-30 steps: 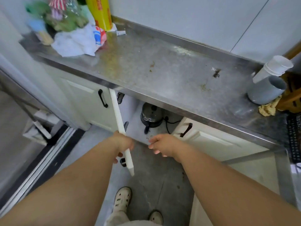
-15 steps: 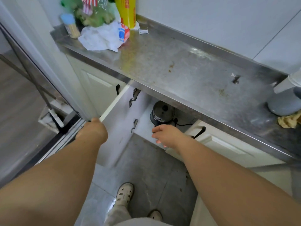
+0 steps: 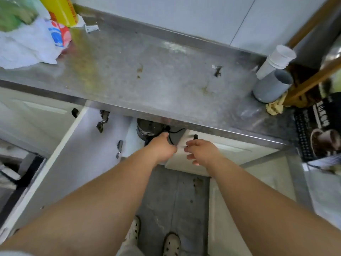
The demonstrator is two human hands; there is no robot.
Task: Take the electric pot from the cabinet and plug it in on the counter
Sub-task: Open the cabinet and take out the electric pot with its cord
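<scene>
Nearest the camera, two pale shoes [image 3: 171, 243] stand on the grey floor [image 3: 173, 196] between two bare forearms that reach toward the cabinet. To the left, the open cabinet door [image 3: 60, 163] swings wide, its two metal hinges [image 3: 102, 121] showing on the inner face. To the right, a second door [image 3: 191, 156] stands partly open — its near edge sits just beside both hands.

The right hand [image 3: 202, 151] hovers at that door with fingers loosely curled; whether it has hold of the dark handle [image 3: 195, 136] cannot be told. The left hand [image 3: 162, 145] reaches into the cabinet opening, fingers bent down at the black cord [image 3: 175, 131], though the grip itself is hidden.

The electric pot [image 3: 147, 127] sits inside the cabinet — dark and shiny, rounded, mostly hidden under the counter's front edge, touching or just beyond the left hand.

Above, the steel counter [image 3: 147, 80] is stained and scuffed. At its far left lie a white bag [image 3: 25, 47] and a yellow container [image 3: 60, 10]; at the right stand a grey cup [image 3: 273, 85] and stacked white cups [image 3: 276, 60].
</scene>
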